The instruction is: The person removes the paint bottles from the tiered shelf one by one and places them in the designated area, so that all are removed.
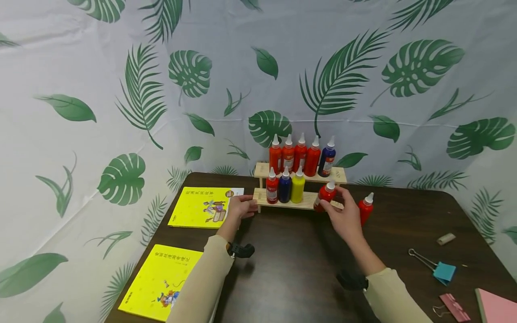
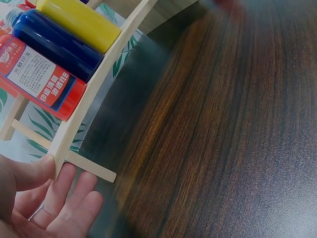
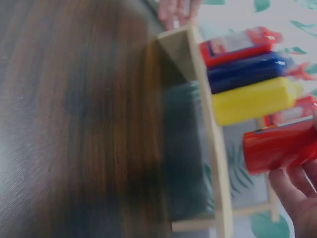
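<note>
A two-tier wooden rack (image 1: pixel 309 200) stands at the back of the table. On its lower tier are a red bottle (image 1: pixel 272 188), a blue bottle (image 1: pixel 285 188) and a yellow bottle (image 1: pixel 298 188). My left hand (image 1: pixel 241 207) grips the left end of that tier, thumb on top and fingers beneath in the left wrist view. Toward the tier's right end, my right hand (image 1: pixel 346 220) holds another red bottle (image 3: pixel 277 148), slightly tilted, its white nozzle up. Whether its base touches the wood I cannot tell. Behind my right hand stands a further red bottle (image 1: pixel 365 209), partly hidden.
The upper tier (image 1: pixel 260 169) bears several red and orange-red bottles and a dark blue bottle (image 1: pixel 326 160). Two yellow books (image 1: pixel 194 206) lie at left. At right are a blue binder clip (image 1: pixel 444 272), a pink clip (image 1: pixel 454 307), a small beige piece (image 1: pixel 446 238) and a pink pad (image 1: pixel 497 307).
</note>
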### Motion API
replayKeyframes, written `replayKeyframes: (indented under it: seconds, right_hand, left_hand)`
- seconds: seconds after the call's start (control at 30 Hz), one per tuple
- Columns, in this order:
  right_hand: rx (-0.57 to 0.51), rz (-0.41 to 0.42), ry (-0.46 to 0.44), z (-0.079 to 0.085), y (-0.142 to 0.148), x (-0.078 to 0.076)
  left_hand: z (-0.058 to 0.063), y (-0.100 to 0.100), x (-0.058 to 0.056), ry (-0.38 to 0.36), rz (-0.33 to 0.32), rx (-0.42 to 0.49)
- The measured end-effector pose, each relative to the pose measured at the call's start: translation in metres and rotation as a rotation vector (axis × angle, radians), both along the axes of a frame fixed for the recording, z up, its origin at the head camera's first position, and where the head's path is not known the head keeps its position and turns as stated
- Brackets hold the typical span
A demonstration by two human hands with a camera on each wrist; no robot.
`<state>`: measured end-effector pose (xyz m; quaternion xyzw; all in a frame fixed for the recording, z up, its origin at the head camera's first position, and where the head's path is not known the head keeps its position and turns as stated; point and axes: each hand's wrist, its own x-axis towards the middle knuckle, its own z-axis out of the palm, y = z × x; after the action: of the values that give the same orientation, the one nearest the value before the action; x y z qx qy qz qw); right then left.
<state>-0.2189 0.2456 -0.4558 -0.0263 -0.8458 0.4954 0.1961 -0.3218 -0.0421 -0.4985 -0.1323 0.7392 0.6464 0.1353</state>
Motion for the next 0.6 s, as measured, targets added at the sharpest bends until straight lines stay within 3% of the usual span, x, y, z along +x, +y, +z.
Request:
replayKeyframes:
  seconds: [0.17,0.3,0.43,0.6]
  right_hand:
    - [0.011,-0.055,0.013,-0.003,0.024,0.037]
    - [0.011,-0.152,-0.021,-0.011,0.048,0.062]
    - [-0.001,-0.256,-0.081,-0.021,0.07,0.073]
    - [-0.008,-0.313,-0.139,-0.033,0.088,0.073]
  left_hand:
    - [-0.001,0.0,0.002,-0.006,0.0,0.004]
    - [-0.001,0.001,0.004,-0.009,-0.008,0.01]
    - [0.001,0.001,0.003,0.003,0.003,0.007]
    - [0.001,0.0,0.001,0.005,0.004,0.004]
